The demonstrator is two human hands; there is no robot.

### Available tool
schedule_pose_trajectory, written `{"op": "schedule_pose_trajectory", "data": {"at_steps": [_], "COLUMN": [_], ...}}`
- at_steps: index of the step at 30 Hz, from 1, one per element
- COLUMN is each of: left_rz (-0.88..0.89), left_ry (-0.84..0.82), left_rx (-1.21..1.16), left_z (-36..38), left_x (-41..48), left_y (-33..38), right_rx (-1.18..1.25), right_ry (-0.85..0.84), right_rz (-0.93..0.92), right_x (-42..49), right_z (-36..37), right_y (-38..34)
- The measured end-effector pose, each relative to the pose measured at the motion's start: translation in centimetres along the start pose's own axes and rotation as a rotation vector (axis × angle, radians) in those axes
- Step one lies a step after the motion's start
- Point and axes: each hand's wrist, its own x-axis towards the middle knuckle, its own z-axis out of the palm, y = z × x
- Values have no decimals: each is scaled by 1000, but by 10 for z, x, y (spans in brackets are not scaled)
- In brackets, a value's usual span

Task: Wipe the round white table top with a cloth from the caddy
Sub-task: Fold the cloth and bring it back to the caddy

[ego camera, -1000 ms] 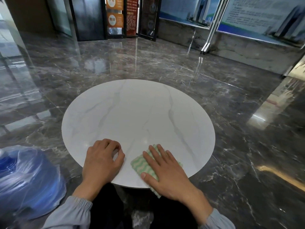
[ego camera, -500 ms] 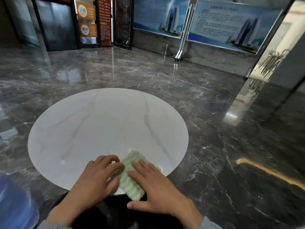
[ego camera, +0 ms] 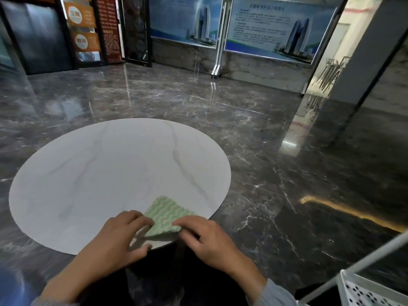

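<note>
1. A round white table top with faint grey marble veining stands over a glossy dark marble floor.
2. A small green-and-white wavy-striped cloth lies at the near right edge of the table top, its far part flat on the surface and its near edge raised a little off it.
3. The person's left hand is curled at the cloth's left corner, fingertips pressed onto the fabric and the thumb tucked beneath near the table's rim, so it pinches that corner.
4. The right hand meets the cloth's near right corner, fingertips closed on the edge in a narrow pinch.
5. Both hands sit close together, the cloth between them; grey sleeves show at both wrists.
6. A white perforated plastic caddy with a thin white rail stands at the lower right, well apart from the table.
7. Large posters of tall buildings lean along the far wall.
</note>
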Motion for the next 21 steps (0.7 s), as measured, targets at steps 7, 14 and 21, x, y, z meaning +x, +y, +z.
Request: {"op": "schedule_pose_trajectory", "data": {"at_steps": [7, 14, 21], "left_rz": [-164, -337, -411], "left_ry": [152, 130, 67], "left_rx": [-516, -1173, -1207], "left_z": [-21, -26, -5], "left_x": [36, 82, 131], "left_y": [46, 91, 114], "right_rx": [451, 636, 637], "right_ry": [263, 391, 508], "right_rz": [292, 466, 585], "right_x": [10, 10, 18], "right_z": [-52, -95, -110], "right_y": [-16, -16, 15]}}
